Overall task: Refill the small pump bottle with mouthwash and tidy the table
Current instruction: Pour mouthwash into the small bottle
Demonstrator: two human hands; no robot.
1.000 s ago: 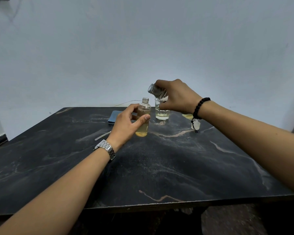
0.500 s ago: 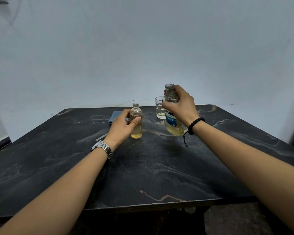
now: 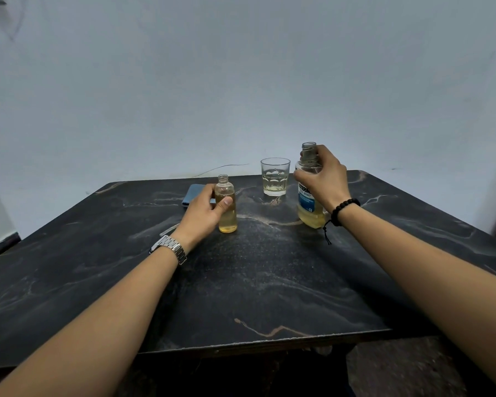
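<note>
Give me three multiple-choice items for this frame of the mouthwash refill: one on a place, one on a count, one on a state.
1. Where does the drinking glass stand?
A. between the two bottles, farther back
B. at the table's near edge
C. left of the small bottle

2. How many open-necked bottles stand on the table?
A. one
B. two
C. three

3. How is the mouthwash bottle held?
A. tipped over the glass
B. lying flat
C. upright on the table

Answers: 1 A, it sits behind the gap between them. 2 B, the small bottle and the mouthwash bottle, both uncapped. 3 C, the right hand grips its shoulder, base on the tabletop.
</note>
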